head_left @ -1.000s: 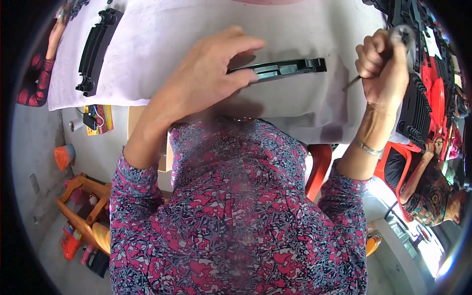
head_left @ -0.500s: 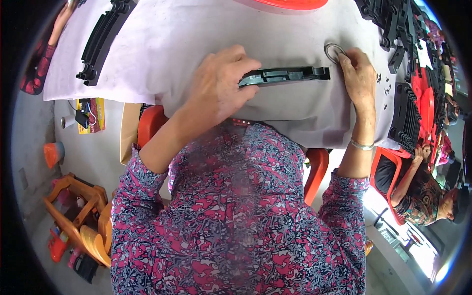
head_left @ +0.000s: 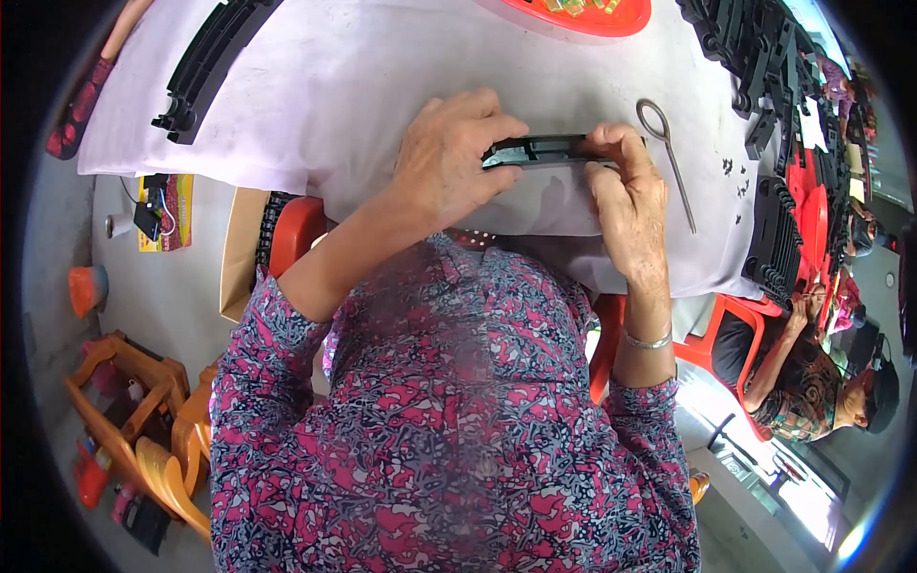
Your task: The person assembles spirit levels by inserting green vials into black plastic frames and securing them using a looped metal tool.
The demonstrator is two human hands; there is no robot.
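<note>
A long black plastic part (head_left: 552, 150) with a hollow, channelled inside lies across the cloth in front of me. My left hand (head_left: 454, 153) grips its left end between thumb and fingers. At the other end my right hand (head_left: 629, 189) pinches it, covering that tip. Just right of the right hand, a metal rod with a ring handle (head_left: 671, 158) rests on the cloth, touched by neither hand. Several tiny black pieces (head_left: 735, 177) are scattered farther right.
A red tray (head_left: 611, 21) with small yellow-green pieces stands at the far edge. Another long black part (head_left: 215, 72) lies at left. Black parts are piled (head_left: 755, 48) at far right, with a row of them (head_left: 772, 234) nearer. A person (head_left: 812, 392) sits at right; another person's arm (head_left: 86, 95) shows at upper left.
My right hand has let go of the ringed rod, now lying on the cloth, and moved left onto the black part's right end. The left hand still holds the other end.
</note>
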